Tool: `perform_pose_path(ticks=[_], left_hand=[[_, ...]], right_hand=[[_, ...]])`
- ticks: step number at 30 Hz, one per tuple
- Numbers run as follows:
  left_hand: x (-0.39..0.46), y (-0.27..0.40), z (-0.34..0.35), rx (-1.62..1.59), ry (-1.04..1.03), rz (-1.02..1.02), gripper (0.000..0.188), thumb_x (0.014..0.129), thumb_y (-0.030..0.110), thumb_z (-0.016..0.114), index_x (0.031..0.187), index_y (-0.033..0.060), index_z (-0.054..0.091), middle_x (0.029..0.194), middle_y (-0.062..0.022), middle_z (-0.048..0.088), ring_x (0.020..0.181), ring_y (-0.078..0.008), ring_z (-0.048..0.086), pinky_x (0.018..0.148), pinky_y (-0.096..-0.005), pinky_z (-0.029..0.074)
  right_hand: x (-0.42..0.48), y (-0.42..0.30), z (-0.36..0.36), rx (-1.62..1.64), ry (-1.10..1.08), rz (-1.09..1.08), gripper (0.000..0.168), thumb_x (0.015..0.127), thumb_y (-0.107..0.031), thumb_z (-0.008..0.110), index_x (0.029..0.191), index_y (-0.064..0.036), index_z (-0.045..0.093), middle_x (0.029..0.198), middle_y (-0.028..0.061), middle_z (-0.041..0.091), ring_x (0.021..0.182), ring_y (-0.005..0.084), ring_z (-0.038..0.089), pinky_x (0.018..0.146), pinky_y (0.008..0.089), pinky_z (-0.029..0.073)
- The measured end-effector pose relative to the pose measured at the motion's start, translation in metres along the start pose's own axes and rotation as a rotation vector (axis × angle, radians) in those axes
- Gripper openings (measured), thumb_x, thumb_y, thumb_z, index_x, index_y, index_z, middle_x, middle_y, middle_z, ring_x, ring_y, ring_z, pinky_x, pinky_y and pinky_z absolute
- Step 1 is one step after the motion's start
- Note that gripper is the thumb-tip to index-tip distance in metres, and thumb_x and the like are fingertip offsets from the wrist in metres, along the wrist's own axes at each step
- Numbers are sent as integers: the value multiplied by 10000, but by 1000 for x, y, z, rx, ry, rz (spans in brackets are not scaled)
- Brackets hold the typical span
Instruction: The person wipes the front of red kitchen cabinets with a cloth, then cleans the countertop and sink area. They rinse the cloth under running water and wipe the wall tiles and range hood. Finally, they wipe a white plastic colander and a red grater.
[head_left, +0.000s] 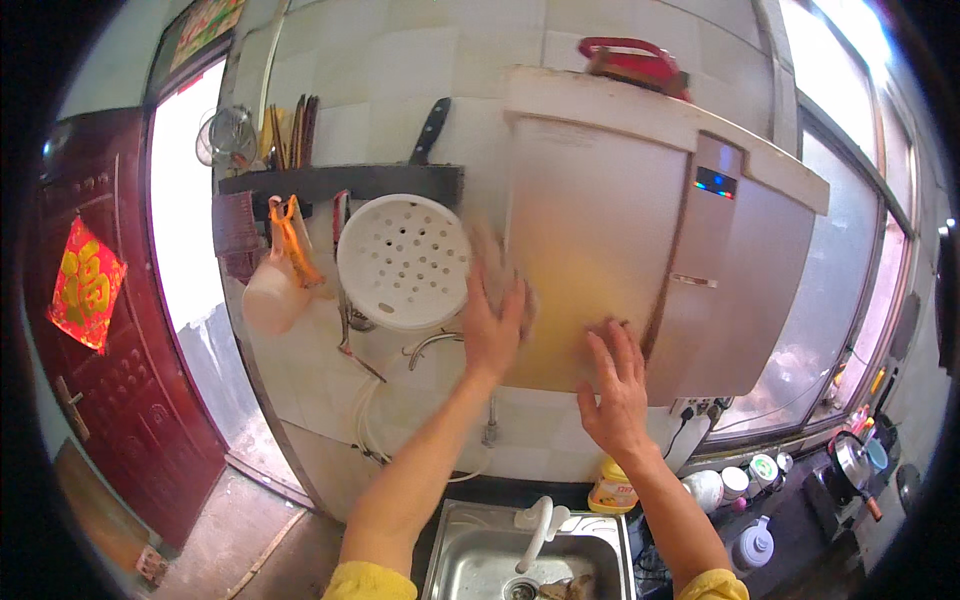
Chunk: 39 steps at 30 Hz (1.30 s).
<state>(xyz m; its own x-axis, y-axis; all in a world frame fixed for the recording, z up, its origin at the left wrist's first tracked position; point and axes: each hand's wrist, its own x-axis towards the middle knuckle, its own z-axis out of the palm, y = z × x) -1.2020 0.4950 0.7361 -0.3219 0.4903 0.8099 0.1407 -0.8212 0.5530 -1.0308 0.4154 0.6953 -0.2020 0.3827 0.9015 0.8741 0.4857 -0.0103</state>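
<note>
My left hand (491, 322) is raised between a white round perforated plate (405, 262) on the tiled wall and the left edge of a glossy wall cabinet (592, 247). Its fingers are blurred, and I cannot tell whether they touch the plate or hold anything. Lower on the cabinet's left door, my right hand (616, 397) is spread with nothing in it. Its fingertips are at or close to the shiny panel, which mirrors them. A small lit display (714, 182) glows on the strip between the two doors.
A dark wall rack (345, 180) holds chopsticks and a black-handled knife (430, 131). Below are a steel sink (581, 547) with a white faucet (536, 529) and a yellow bottle (613, 487). A red handled object (637, 64) sits atop the cabinet. Jars (735, 480) line the right counter.
</note>
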Motion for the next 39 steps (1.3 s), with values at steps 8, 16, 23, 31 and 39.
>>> perform_pose_path(ticks=[8,16,23,31,39], left_hand=[[-21,-24,-28,-310,-165,-161,597,961,273,523,1404,-63,305,1413,-225,420,1306,-294,417,1083,-356,307],[144,9,7,-622,-338,-90,627,956,382,478,1394,-43,338,1404,-221,431,1304,-311,416,1059,-364,327],[100,-34,20,-323,-219,-120,689,944,483,428,1385,-43,367,1387,-248,450,1280,-371,431,1055,-404,321],[-14,-10,-10,-43,-24,63,639,912,320,558,1385,-48,337,1358,-273,436,1299,-426,386,1096,-455,281],[-1,16,36,823,100,623,647,828,237,646,1407,113,386,1408,-210,428,1353,-413,323,1058,-629,227]], right_hand=[[1,-11,4,-193,-123,-12,762,714,-28,663,1420,-123,394,1520,221,238,1409,423,225,1110,487,301],[4,-23,5,-175,-194,-11,779,722,-45,677,1438,-138,384,1533,224,213,1410,431,220,1110,477,312],[7,-22,-5,-227,-218,-11,778,722,-50,683,1437,-153,394,1534,227,208,1408,431,223,1106,475,319],[-4,-16,6,-57,-173,25,671,720,-33,672,1356,-122,479,1518,195,278,1405,402,250,1113,464,309],[-109,-1,9,274,-128,106,347,751,25,602,1079,-83,633,1249,150,562,1220,358,491,1017,450,389]])
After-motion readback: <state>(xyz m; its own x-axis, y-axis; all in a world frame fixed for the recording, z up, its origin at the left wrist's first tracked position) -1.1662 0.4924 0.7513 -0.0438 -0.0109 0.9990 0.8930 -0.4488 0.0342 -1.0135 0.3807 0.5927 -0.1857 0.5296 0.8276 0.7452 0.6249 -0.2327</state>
